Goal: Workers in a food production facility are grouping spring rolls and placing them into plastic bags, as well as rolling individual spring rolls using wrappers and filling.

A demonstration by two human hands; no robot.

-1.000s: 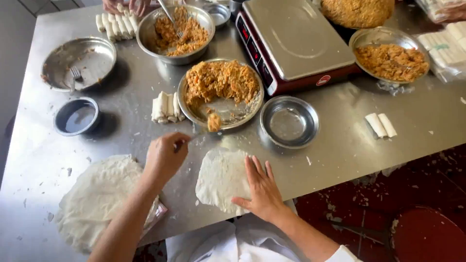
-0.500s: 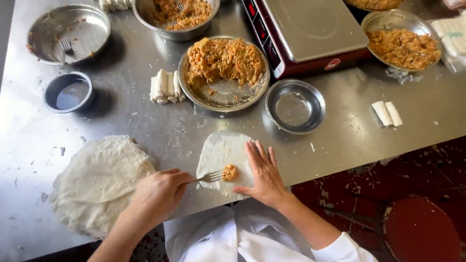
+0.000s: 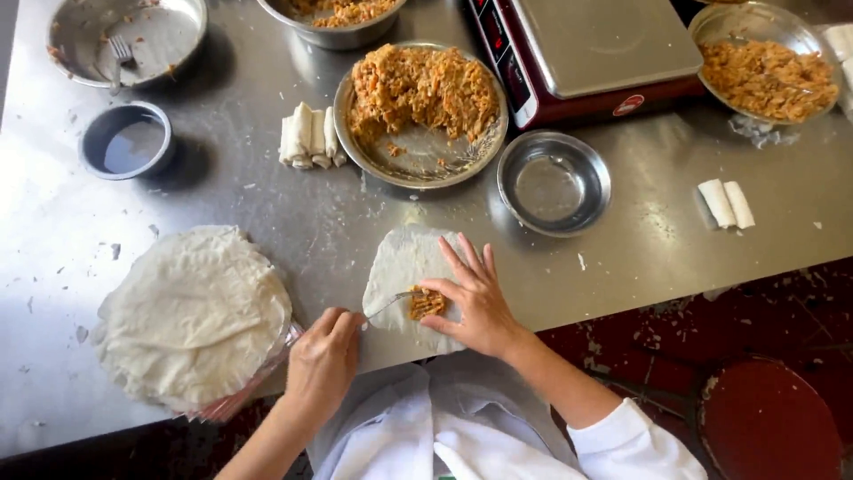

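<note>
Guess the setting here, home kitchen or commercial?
Likely a commercial food-prep kitchen: a steel worktable, a digital scale, several metal bowls of shredded filling, a stack of wrappers and finished rolls.

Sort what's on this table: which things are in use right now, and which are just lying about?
In use: left hand holding fork; right hand on wrapper; filling.

Lying about: wrapper stack, scale, empty bowl, water cup, finished rolls.
</note>
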